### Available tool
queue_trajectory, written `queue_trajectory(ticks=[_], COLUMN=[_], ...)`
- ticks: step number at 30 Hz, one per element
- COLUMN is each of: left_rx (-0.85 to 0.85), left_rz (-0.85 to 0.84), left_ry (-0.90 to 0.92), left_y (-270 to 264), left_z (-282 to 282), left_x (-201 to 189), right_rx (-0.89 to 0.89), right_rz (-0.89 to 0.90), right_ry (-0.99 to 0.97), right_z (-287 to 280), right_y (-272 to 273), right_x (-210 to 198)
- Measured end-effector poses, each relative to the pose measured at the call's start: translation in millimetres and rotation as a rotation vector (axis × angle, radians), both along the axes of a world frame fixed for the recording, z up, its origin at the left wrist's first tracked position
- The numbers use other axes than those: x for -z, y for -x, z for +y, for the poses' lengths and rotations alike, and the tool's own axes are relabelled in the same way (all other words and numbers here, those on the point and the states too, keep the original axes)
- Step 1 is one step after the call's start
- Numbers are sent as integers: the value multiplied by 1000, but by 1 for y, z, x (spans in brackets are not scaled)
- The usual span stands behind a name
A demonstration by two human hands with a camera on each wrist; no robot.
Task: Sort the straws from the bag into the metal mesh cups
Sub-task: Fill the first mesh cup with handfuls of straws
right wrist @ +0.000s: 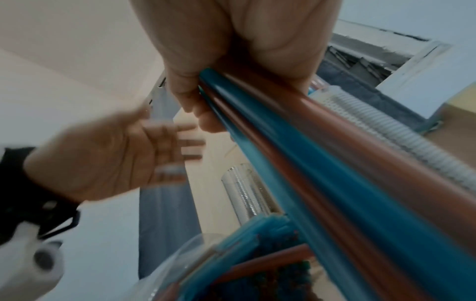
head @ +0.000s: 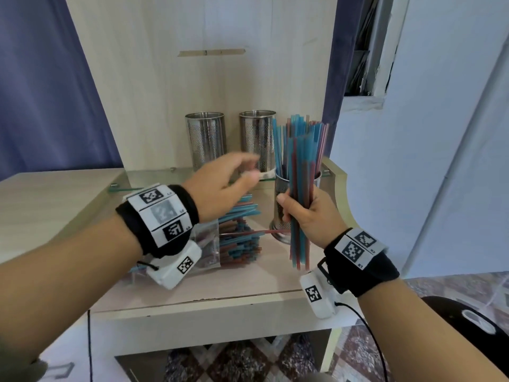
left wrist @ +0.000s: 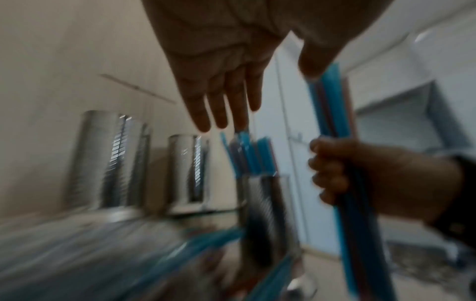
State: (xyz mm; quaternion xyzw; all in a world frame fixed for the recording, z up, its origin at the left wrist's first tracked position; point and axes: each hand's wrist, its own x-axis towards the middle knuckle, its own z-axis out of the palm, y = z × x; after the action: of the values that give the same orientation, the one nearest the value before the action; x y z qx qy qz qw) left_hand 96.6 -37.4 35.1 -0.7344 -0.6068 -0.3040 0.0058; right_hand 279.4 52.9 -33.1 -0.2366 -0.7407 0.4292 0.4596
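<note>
Right hand (head: 305,216) grips straw bundle (head: 300,205) | left hand (head: 220,188) blurred, fingers spread, empty

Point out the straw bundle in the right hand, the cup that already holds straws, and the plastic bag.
straw bundle (head: 298,188), head view, shafts just above the fist.
cup with straws (head: 316,178), head view, right rim.
plastic bag (head: 208,238), head view, clear film over straws.

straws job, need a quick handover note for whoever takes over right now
Right hand grips a bunch of blue and red straws, held upright.
Left hand is open, holding nothing, raised near the cups.
Front mesh cup already holds straws; the two back cups look empty.
The bag on the table still has many straws.
Left: cup the bunch, empty the bag.
</note>
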Motion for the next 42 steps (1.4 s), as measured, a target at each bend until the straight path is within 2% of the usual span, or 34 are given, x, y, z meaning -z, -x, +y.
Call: queue_trajectory(ticks=[3,6,10,19,27,34,42], left_rx=[-195,-259,-282,-352,-364,-349,-293], left_rz=[286,357,317,576,665,729,788], left_ry=[258,363,386,398,408,455,422], left_y=[28,46,52,45,37,32,29], left_z=[4,5,5,9,19,30,39], left_x=[34,58,63,68,67,68,68], right_rx=[48,69,112,84,85,127,115], right_rz=[6,20,-48,-38,39,24,39], right_ry=[7,10,7,67,83,69,82], right_z=[6,12,19,16,14,21,24], right_y=[-6,-7,-3,3,3,3,3], right_x=[3,3,12,19,25,31,34])
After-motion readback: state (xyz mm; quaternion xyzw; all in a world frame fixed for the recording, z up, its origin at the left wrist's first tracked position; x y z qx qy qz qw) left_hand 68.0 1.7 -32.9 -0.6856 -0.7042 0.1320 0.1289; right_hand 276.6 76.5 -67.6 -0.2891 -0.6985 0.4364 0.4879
